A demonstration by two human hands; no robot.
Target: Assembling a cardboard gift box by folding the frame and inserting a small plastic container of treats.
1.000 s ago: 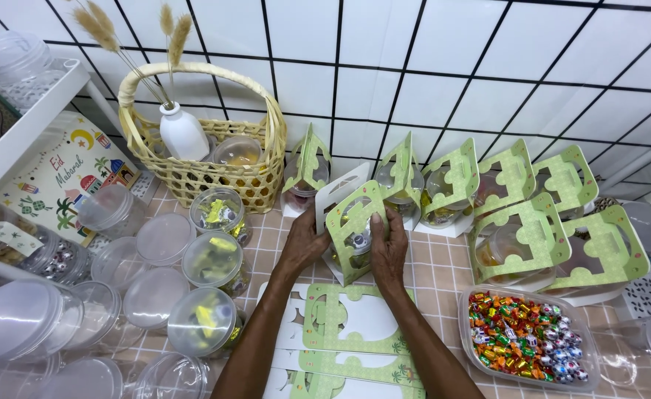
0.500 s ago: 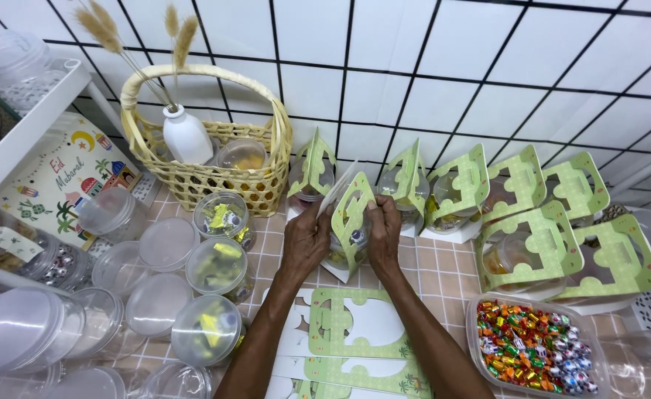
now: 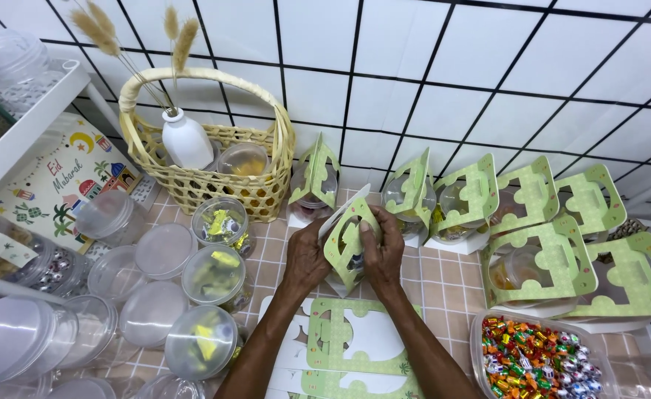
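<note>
Both my hands hold a green-and-white cardboard sleeve (image 3: 349, 240) with cut-out windows, raised over the tiled counter. My left hand (image 3: 305, 256) grips its left side, my right hand (image 3: 383, 250) presses its right side. A clear round jar shows through the sleeve's cut-out. Flat unfolded green sleeves (image 3: 355, 347) lie stacked just below my wrists. Several finished sleeved jars (image 3: 464, 199) stand in rows to the right.
A woven basket (image 3: 206, 159) with a white vase and a jar stands at the back left. Clear round jars, some with yellow sweets (image 3: 214, 272), crowd the left. A tub of colourful wrapped candies (image 3: 538, 358) sits at lower right. A white shelf (image 3: 22, 125) is at far left.
My hands have kept hold of the sleeve and drawn it slightly toward me, closing it more tightly around the jar. The camera view has shifted a little.
</note>
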